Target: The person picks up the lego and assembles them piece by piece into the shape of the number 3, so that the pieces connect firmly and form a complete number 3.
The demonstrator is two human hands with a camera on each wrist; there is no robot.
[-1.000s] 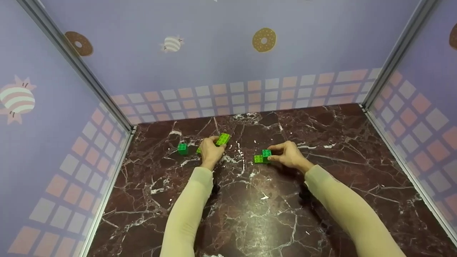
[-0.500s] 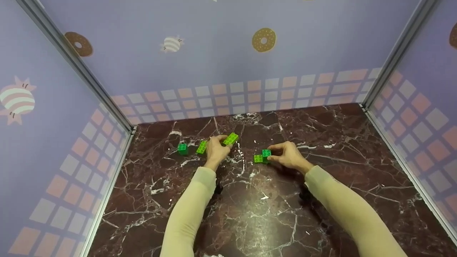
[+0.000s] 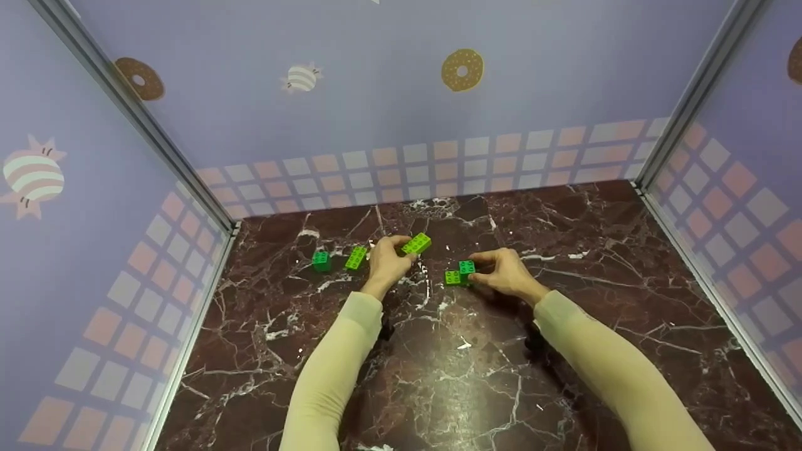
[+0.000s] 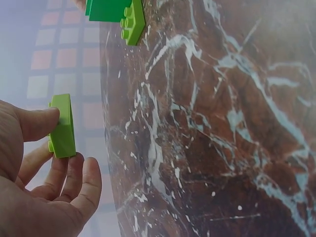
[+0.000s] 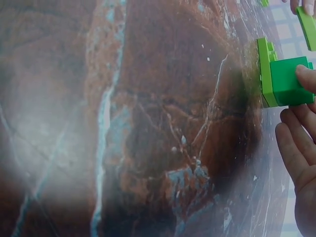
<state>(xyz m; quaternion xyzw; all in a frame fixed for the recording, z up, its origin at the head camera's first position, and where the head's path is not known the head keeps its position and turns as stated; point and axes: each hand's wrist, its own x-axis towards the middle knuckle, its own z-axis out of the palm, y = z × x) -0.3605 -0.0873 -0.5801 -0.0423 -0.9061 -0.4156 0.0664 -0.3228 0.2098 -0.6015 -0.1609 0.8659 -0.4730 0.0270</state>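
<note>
Since the earlier frame, the left hand has moved rightward, pinching a lime brick above the table; the right hand pinches a green block, which sits on a lime base. Farther left lie a lime strip and a green cube, apart.

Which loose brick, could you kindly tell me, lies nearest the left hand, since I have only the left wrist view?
Observer: A lime brick, just left of the left hand in the head view.
Operator: Thank you; does another lie farther left?
Observer: Yes, a lone green brick.
Operator: And what might I be missing on the other side?
Observer: The right wrist view shows the right hand with its thumb against the held green brick.
</note>
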